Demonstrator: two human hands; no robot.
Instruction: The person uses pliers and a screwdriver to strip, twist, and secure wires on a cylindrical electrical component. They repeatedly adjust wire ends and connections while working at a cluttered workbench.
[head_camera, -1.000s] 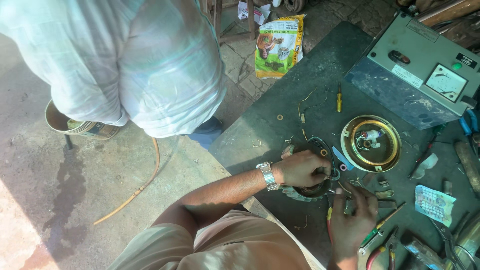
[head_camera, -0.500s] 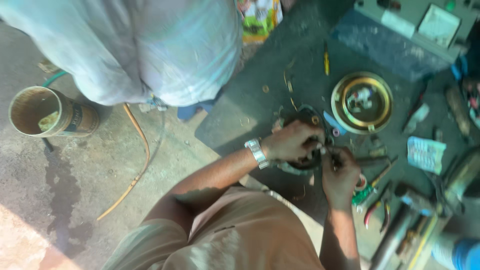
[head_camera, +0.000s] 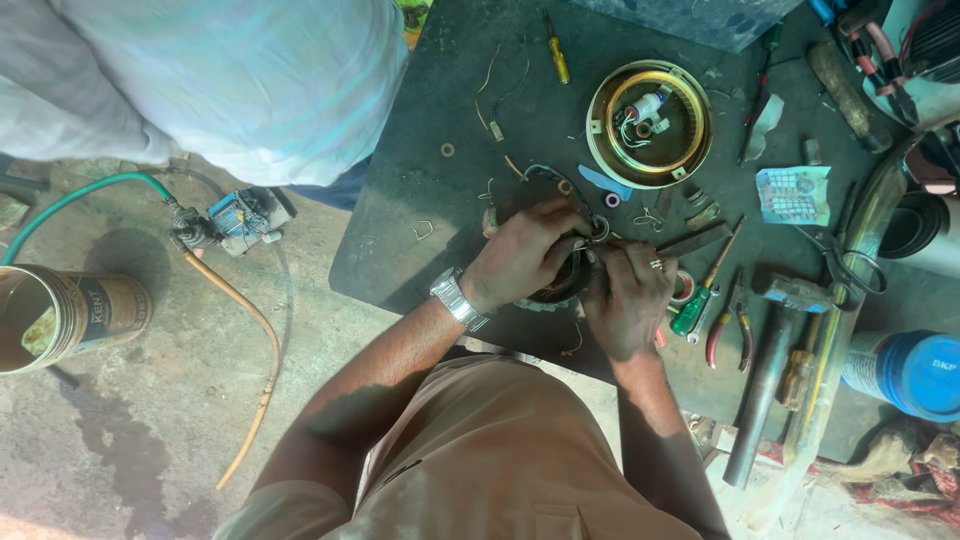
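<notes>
My left hand (head_camera: 525, 252), with a metal watch on the wrist, grips a dark round motor part (head_camera: 556, 290) with wire windings on the dark workbench (head_camera: 420, 200). My right hand (head_camera: 628, 300) meets it from the right, fingers closed on the same part and its thin wires near a small ring (head_camera: 600, 230). Most of the part is hidden under both hands.
A round brass-rimmed cover (head_camera: 648, 122) with wires lies behind. Screwdrivers (head_camera: 556, 48), pliers (head_camera: 730, 325), a hammer (head_camera: 770, 370) and a blue tin (head_camera: 915, 372) crowd the right. Another person in a pale shirt (head_camera: 250, 80) stands at left above a can (head_camera: 60, 315) and hose (head_camera: 250, 330).
My right hand has come up from the bench's front edge and joined my left hand on the motor part. The view has shifted so the bench sits more central.
</notes>
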